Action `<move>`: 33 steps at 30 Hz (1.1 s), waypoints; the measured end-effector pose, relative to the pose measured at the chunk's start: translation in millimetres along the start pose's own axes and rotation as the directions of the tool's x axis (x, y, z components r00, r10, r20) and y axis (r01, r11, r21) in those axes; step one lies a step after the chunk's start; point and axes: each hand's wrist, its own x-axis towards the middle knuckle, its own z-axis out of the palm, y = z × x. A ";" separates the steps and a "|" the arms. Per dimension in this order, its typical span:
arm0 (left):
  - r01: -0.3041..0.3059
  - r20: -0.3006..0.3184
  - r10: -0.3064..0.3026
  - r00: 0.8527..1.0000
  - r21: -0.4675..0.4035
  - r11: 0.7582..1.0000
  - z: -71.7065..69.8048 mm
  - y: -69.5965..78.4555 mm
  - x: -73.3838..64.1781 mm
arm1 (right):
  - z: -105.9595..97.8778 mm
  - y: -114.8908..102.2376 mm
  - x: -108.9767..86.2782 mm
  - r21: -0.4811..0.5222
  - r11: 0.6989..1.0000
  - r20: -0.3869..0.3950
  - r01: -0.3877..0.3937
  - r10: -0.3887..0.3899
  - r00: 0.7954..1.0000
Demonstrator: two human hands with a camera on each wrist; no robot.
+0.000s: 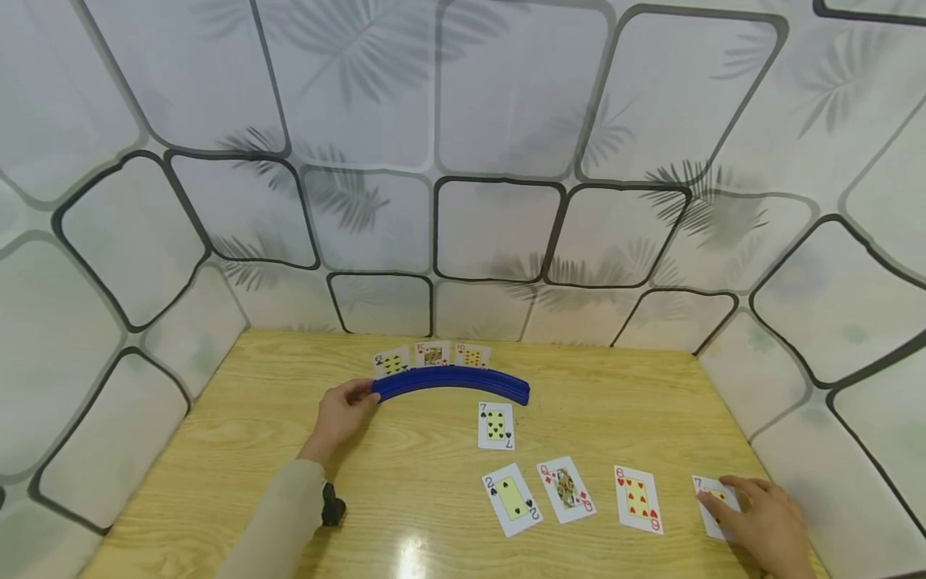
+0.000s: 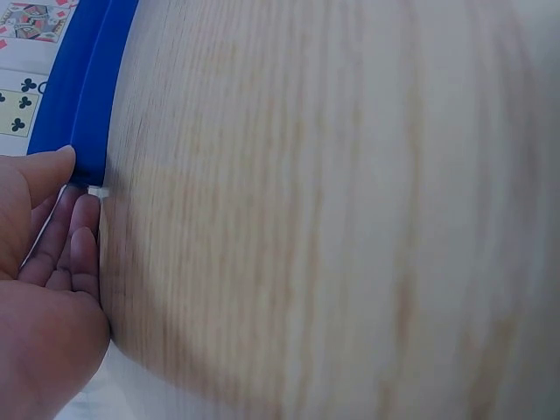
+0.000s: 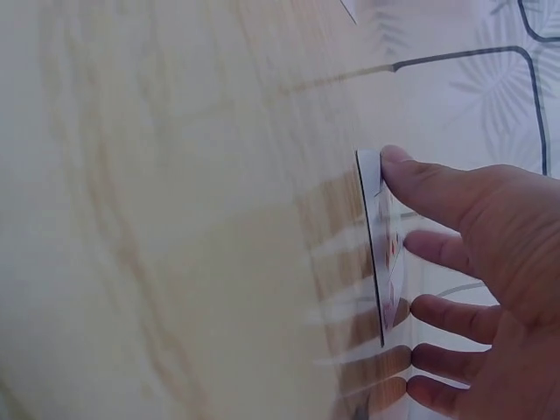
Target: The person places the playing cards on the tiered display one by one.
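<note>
At the left end of a curved blue card holder (image 1: 454, 376), my left hand (image 1: 343, 418) pinches the plastic between thumb and fingers. Three cards show along the holder's far side: a six of clubs (image 1: 391, 363), a king of diamonds (image 1: 432, 354) and a red ten (image 1: 473, 356). Over at the table's right, my right hand (image 1: 768, 519) holds a red seven playing card (image 1: 712, 527) by thumb and index finger, the other fingers spread. The right wrist view shows that card (image 3: 378, 245) edge-on, low over or on the wood. The hand partly covers its face.
A seven of spades (image 1: 495, 426) lies face up just before the holder. Nearer me lie a two of spades (image 1: 512, 500), a queen of diamonds (image 1: 566, 490) and a six of hearts (image 1: 638, 499). Patterned walls (image 1: 499, 233) enclose the wooden table (image 1: 239, 450).
</note>
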 end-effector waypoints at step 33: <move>0.005 0.003 -0.005 1.000 0.011 1.000 0.1 1.2 0.1 | -6.5 -5.0 5.0 -0.004 0.999 0.004 0.038 -0.038 0.999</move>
